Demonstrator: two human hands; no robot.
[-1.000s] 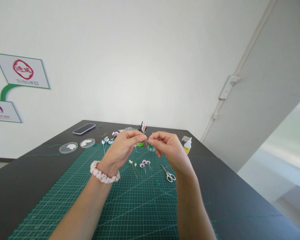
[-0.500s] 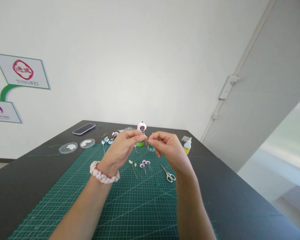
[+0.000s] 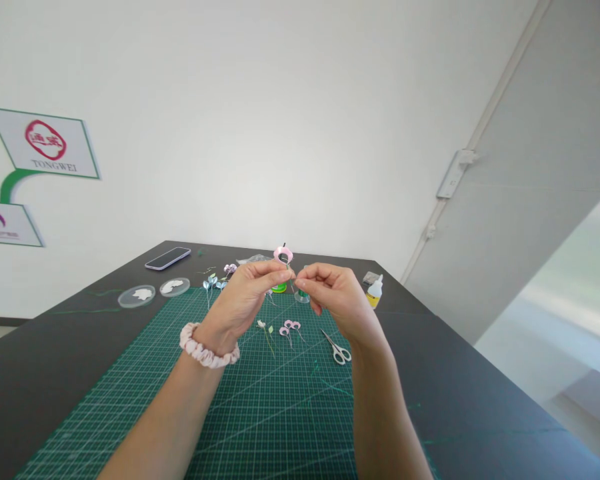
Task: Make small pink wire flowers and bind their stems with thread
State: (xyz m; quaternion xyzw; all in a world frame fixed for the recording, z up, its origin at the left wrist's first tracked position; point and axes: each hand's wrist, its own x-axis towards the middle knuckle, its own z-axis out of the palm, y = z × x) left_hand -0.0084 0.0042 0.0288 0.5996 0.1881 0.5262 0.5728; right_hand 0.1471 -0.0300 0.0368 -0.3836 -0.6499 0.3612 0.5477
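My left hand (image 3: 253,290), with a pale scrunchie (image 3: 210,345) on its wrist, is closed in a pinch. A pink petal-shaped piece (image 3: 283,255) stands above its fingertips, its thin stem held between thumb and forefinger. My right hand (image 3: 330,290) is pinched shut just beside it, the fingertips of both almost touching. What the right fingers grip is too fine to make out. Below the hands, small pink wire-stemmed petals (image 3: 289,327) and a white bud with a green leaf on a stem (image 3: 265,330) lie on the green cutting mat (image 3: 280,413).
White-handled scissors (image 3: 339,352) lie right of the petals. Behind the hands are a clear spool (image 3: 303,298) and a bright green round item (image 3: 280,289). A glue bottle (image 3: 375,293) stands right; blue leaves (image 3: 210,282), two shallow dishes (image 3: 137,297) and a phone (image 3: 168,258) are left.
The pink piece has turned and tilted slightly between my left fingertips. Both hands stay in almost the same place, still pinched.
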